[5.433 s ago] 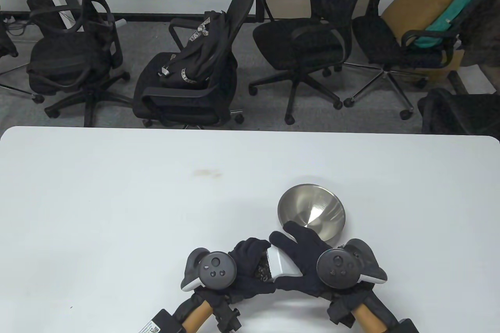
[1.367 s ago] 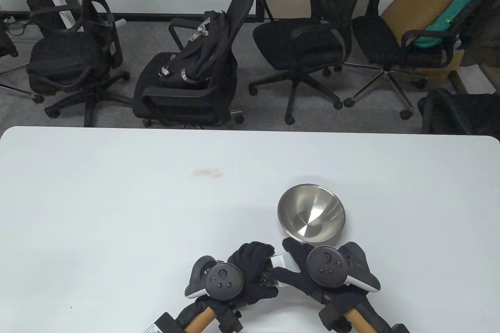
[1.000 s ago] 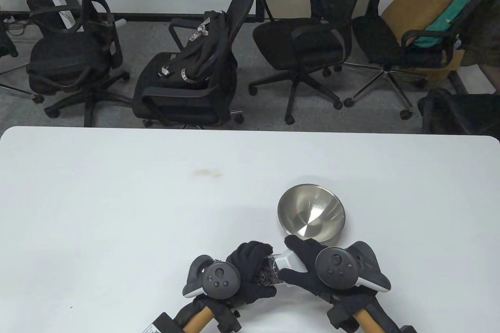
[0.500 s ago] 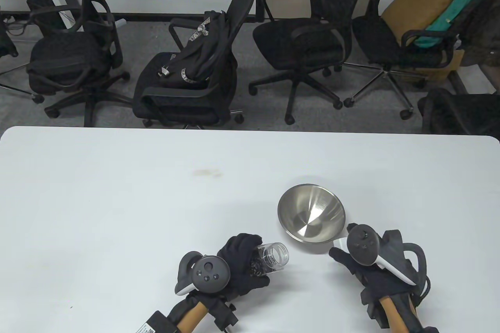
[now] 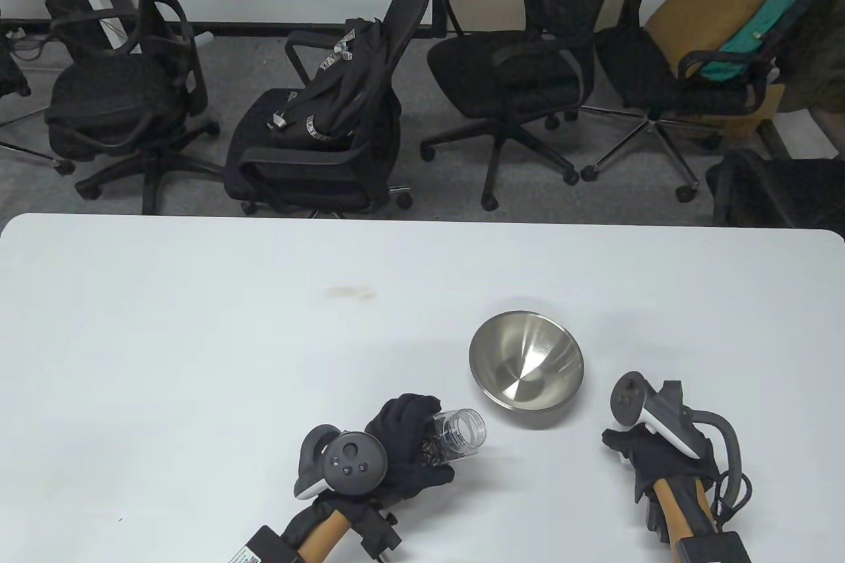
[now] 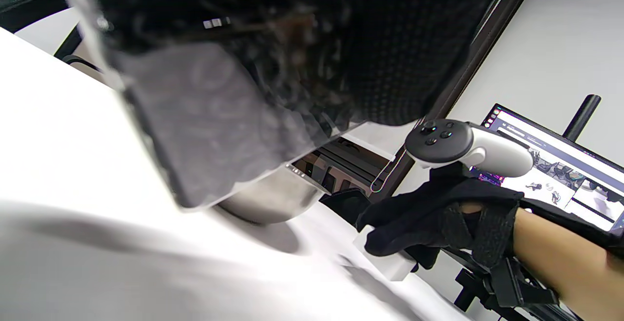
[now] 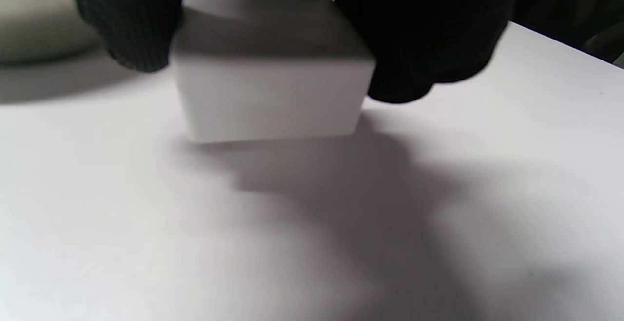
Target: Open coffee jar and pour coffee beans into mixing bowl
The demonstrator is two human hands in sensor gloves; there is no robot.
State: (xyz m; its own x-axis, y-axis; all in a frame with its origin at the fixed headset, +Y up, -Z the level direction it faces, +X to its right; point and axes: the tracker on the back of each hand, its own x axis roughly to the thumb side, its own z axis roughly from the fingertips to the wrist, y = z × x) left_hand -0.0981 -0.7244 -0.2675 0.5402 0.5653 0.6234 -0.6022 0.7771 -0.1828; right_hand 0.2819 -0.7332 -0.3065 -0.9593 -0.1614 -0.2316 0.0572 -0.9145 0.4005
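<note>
1. Your left hand (image 5: 403, 451) wraps the jar (image 5: 455, 436) around its lower body, fingers curled tight on the clear wall. That leaves the threaded mouth bare and pointing toward the bowl (image 5: 526, 362).

2. The jar is open, lying tilted with the beans settled at the hand end. I judge that tilt is what stops them spilling before you are over the bowl.

3. Your right hand (image 5: 650, 454) has the lid (image 7: 273, 67), a white block, pinched from above between fingertips (image 7: 131, 23), with its base on or just above the table (image 5: 198, 338); the wrist views do not settle which. From the table camera the hand hides the lid.

4. The lid is going down near the table's near edge, right of the bowl. That spot seems chosen to keep it out of the jar's path.

5. The bowl stands upright between your hands, nearer the right, with nothing in it. It is near the jar's mouth but not touching.

6. Opening looks done; pouring is not yet begun. Next, I would lift the jar over the rim and tip the mouth down slowly.

7. Watch the bowl: it is light steel on a smooth top, so a knock from the jar could slide it. Your freed right hand could steady it.
</note>
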